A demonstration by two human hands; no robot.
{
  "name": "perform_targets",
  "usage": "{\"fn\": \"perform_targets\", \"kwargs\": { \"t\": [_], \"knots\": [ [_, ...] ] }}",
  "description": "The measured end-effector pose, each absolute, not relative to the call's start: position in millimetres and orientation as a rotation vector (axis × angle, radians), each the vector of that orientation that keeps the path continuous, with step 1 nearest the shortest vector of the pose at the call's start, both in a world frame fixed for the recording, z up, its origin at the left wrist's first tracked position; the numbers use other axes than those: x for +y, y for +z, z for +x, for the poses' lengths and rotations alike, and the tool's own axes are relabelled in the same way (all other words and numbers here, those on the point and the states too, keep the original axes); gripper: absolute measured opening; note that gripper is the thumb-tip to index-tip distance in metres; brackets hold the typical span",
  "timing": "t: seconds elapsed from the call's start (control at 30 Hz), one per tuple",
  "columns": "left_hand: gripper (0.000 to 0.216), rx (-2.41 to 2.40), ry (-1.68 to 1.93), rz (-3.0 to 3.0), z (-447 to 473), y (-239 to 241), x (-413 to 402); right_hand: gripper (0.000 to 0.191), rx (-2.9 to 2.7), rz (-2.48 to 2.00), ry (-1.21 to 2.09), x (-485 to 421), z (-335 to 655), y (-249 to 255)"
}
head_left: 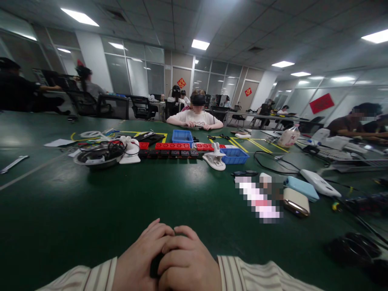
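My left hand [141, 258] and my right hand [188, 262] rest together at the near edge of the green table [91, 210]. Their fingers are curled and pressed against each other, and a small dark gap or object shows between them; I cannot make out what it is. Striped sleeves cover both wrists. Nothing else on the table is within touch of either hand.
Mid-table lie a metal bowl with cables [98, 155], a row of red blocks [174, 146], two blue bins [234, 155], a white clamp [215, 159]. Right: a gold case [296, 202], a light blue case [301, 188], cables. A person sits opposite [195, 117]; others work around.
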State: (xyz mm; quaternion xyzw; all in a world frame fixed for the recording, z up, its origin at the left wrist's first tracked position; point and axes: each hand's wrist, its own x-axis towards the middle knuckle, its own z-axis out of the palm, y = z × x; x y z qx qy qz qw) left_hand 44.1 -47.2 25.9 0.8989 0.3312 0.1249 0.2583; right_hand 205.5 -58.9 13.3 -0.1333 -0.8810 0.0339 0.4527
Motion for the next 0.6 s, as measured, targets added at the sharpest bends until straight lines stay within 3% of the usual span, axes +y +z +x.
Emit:
{"fn": "perform_targets", "kwargs": {
  "t": [0.2,0.3,0.47,0.6],
  "knots": [
    [0.060,0.856,0.486,2.522,33.7,13.8,-48.4,0.036,-2.143,-0.488,0.019,-70.2,205.5,25.2],
    [0.066,0.846,0.554,2.594,28.8,4.8,-47.3,0.044,-2.091,-0.688,0.108,-74.0,206.6,31.3],
    [0.048,0.916,0.510,2.555,32.0,5.7,-45.4,0.052,-1.954,-0.859,0.191,-71.1,203.1,19.6],
    [0.032,0.917,0.411,2.484,36.9,16.8,-43.1,0.047,-1.991,-0.879,0.123,-68.3,200.2,9.7]
  ]
}}
